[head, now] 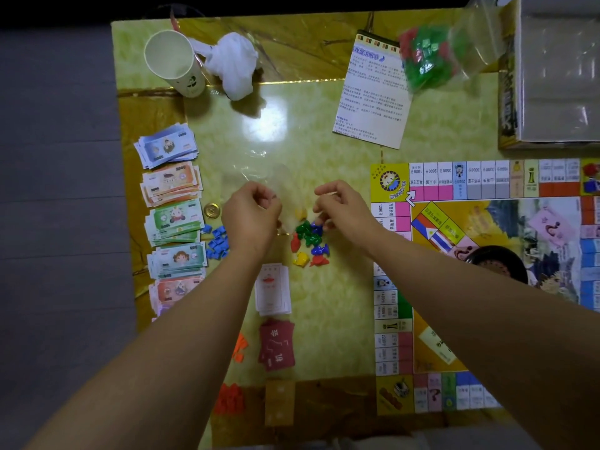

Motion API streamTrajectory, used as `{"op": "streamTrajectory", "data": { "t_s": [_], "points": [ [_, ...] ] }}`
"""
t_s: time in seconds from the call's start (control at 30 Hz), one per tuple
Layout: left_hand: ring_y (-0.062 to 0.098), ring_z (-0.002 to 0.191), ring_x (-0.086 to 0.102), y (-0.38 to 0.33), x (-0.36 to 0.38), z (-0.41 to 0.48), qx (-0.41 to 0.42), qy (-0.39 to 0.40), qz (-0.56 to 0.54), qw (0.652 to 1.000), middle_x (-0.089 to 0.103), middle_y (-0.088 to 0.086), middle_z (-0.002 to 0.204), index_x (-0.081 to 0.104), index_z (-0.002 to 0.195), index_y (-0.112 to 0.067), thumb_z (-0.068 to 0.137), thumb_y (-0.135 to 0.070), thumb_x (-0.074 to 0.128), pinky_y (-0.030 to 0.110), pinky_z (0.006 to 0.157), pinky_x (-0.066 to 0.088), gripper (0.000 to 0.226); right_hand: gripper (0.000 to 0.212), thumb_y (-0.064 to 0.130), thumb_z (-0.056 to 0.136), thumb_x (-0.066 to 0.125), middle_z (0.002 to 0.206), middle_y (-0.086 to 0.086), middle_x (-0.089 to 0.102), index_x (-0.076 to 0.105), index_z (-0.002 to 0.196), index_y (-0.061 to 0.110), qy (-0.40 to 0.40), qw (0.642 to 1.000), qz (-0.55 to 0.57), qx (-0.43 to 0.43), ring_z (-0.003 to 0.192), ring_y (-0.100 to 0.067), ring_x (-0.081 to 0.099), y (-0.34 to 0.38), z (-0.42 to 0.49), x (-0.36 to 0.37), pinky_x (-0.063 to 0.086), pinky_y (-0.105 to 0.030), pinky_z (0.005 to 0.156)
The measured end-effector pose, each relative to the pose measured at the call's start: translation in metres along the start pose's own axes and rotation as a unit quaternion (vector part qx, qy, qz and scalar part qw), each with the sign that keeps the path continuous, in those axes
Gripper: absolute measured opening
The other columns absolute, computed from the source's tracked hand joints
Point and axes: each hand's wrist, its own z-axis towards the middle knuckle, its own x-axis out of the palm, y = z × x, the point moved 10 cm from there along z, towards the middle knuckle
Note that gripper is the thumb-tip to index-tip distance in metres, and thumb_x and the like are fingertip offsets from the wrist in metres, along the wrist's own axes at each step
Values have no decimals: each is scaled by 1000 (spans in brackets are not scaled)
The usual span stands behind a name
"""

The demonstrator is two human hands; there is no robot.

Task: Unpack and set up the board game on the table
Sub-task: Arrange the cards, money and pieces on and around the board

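My left hand (251,216) and my right hand (344,209) pinch the two sides of a small clear plastic bag (285,190) held just above the table. Under it lies a heap of small coloured playing pieces (308,240), green, blue, red and yellow; a yellow one shows inside the bag's lower end. The game board (487,271) lies open at the right. Stacks of paper money (173,203) line the left edge. A white card deck (272,289) and a red card deck (276,347) lie near my left forearm.
A paper cup (173,63) and a crumpled white tissue (235,64) stand at the back left. The rule sheet (373,92), a bag of red and green houses (428,56) and the open box (552,73) are at the back right. Blue tokens (217,241), a gold coin (211,210).
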Motion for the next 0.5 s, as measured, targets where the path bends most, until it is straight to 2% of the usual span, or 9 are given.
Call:
{"op": "streamTrajectory", "data": {
  "t_s": [0.07, 0.13, 0.2, 0.3, 0.37, 0.5],
  "points": [
    [20, 52, 67, 0, -5, 0, 10, -17, 18, 1000, 64, 0, 70, 61, 78, -18, 78, -6, 59, 34, 53, 56, 13, 26, 5, 87, 54, 89, -6, 55, 53, 111, 14, -13, 994, -106, -18, 71, -15, 55, -9, 1, -5, 47, -27, 64],
    [19, 51, 66, 2, -4, 0, 16, -10, 38, 999, 65, 0, 71, 63, 82, -20, 77, -7, 60, 39, 57, 58, 14, 37, 2, 80, 59, 97, -2, 48, 51, 112, 19, -20, 971, -230, -53, 72, -8, 48, -15, -1, -7, 44, -29, 70],
    [21, 55, 67, 5, 0, 1, 18, 1, 48, 999, 66, -2, 74, 65, 86, -22, 76, -14, 60, 42, 63, 58, 14, 47, 5, 78, 64, 106, 2, 40, 47, 118, 22, -13, 948, -308, -75, 71, -5, 45, -19, -3, -2, 47, -34, 72],
    [24, 65, 69, 11, 4, 3, 20, 2, 65, 998, 68, -2, 79, 66, 92, -22, 74, -24, 55, 43, 69, 57, 21, 56, 14, 78, 70, 120, 2, 37, 43, 125, 27, 5, 924, -371, -91, 83, -12, 51, -22, -6, 11, 52, -36, 74],
    [25, 67, 69, 15, 6, 5, 22, -1, 77, 997, 70, -1, 82, 67, 96, -21, 79, -23, 57, 43, 70, 57, 20, 59, 11, 78, 67, 124, 0, 37, 41, 129, 26, 7, 915, -392, -97, 95, -17, 55, -24, -6, 15, 53, -37, 75],
    [23, 71, 69, 18, 13, 8, 29, 12, 98, 995, 71, -2, 88, 68, 103, -21, 86, -27, 62, 42, 71, 57, 19, 56, 16, 78, 66, 126, -4, 41, 39, 127, 19, -13, 905, -415, -88, 95, -26, 56, -29, -11, 7, 43, -33, 69]
  ]
}}
